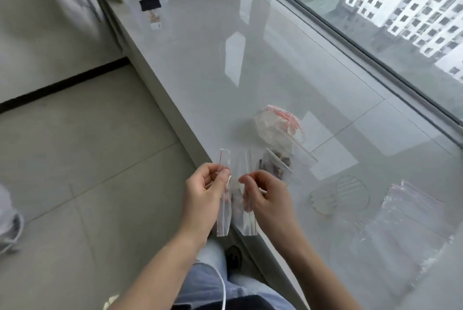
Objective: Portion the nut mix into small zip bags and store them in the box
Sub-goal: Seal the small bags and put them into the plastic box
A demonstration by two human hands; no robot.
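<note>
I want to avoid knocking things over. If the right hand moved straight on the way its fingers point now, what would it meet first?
The right hand points left, so probably the bag in the left hand; depth is unclear.

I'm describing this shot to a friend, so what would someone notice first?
First, the two hands low in the middle: the left hand and right hand each pinch a small clear zip bag, held over the ledge edge. Just beyond sits a bag of nut mix on the glossy ledge, with the big window at upper right.
</note>
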